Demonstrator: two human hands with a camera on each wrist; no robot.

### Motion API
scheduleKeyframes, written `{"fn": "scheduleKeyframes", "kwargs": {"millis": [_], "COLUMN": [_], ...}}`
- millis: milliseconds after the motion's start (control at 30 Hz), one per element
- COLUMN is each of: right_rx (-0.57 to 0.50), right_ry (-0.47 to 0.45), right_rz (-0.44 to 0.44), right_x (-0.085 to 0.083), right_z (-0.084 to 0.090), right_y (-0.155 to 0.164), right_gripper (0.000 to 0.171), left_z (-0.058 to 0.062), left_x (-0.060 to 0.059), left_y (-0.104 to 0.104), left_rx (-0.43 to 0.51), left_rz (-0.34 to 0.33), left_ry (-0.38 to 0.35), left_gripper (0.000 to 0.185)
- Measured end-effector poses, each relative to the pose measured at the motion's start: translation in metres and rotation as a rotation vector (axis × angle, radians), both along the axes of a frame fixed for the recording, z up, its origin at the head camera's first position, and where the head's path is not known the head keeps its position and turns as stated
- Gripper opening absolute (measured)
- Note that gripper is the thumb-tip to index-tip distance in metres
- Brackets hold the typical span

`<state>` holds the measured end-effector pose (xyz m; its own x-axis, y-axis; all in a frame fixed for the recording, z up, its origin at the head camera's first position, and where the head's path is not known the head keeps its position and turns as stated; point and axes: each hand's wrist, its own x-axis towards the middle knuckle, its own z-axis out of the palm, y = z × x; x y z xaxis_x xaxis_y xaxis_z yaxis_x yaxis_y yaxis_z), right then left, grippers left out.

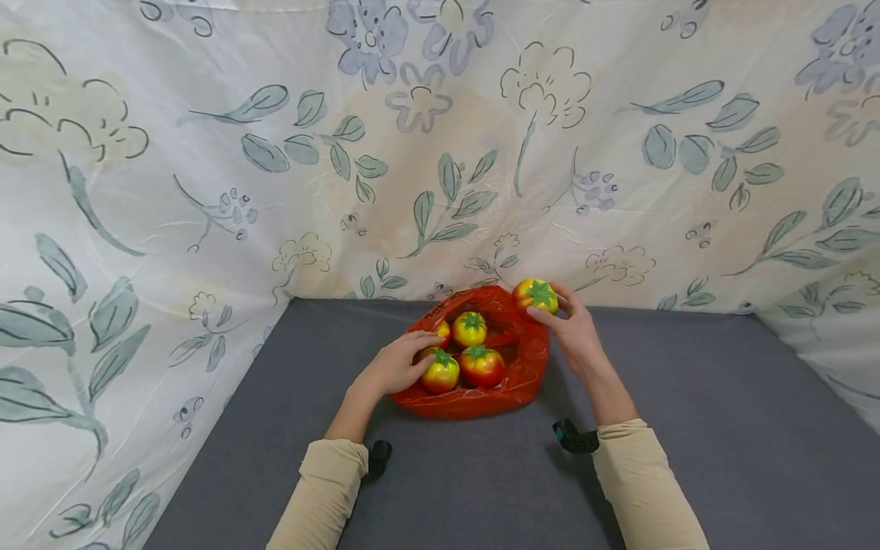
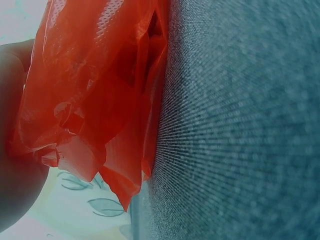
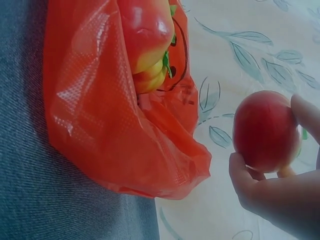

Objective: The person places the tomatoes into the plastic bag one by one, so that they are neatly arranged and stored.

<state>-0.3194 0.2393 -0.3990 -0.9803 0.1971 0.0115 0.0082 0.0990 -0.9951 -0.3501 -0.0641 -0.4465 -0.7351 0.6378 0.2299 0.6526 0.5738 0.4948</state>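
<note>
A red plastic bag (image 1: 454,409) lies with its mouth spread wide, and several red and yellow tomatoes (image 1: 483,367) with green leafy tops sit inside it. At the bag's left rim my left hand (image 1: 395,368) holds the edge, its fingers reaching inward over the nearest tomato (image 1: 440,373). In the left wrist view the bag (image 2: 85,90) covers most of that hand. My right hand (image 1: 576,328) grips one tomato (image 1: 535,296) between thumb and fingers, up by the bag's far right rim. The right wrist view shows this tomato (image 3: 265,131) held apart from the bag (image 3: 100,125).
A dark grey cloth (image 1: 474,489) covers the table under the bag. Behind and to the left hangs a pale curtain (image 1: 440,153) with flower and leaf drawings. Black bands (image 1: 576,437) sit at both wrists, below the beige sleeves (image 1: 642,485).
</note>
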Motion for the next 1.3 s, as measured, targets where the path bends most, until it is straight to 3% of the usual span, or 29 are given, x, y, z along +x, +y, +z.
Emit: {"fn": "scheduleKeyframes", "kwargs": {"millis": [433,733,1300], "right_rx": [0.059,0.069,0.119], "right_ry": [-0.024,-0.042,-0.084], "right_rz": [0.056,0.153,0.183], "right_x": [-0.003,-0.003,-0.004], "right_z": [-0.006,-0.008,-0.014], "right_y": [-0.008,-0.011,-0.016], "right_gripper": [0.079,0.077,0.077], "left_z": [-0.001,0.000,0.000], "left_x": [0.000,0.001,0.000], "left_y": [0.001,0.001,0.001], "left_rx": [-0.001,-0.003,-0.002], "left_rz": [0.010,0.013,0.004], "left_ry": [0.011,0.010,0.014], "left_gripper": [0.038,0.038,0.038]}}
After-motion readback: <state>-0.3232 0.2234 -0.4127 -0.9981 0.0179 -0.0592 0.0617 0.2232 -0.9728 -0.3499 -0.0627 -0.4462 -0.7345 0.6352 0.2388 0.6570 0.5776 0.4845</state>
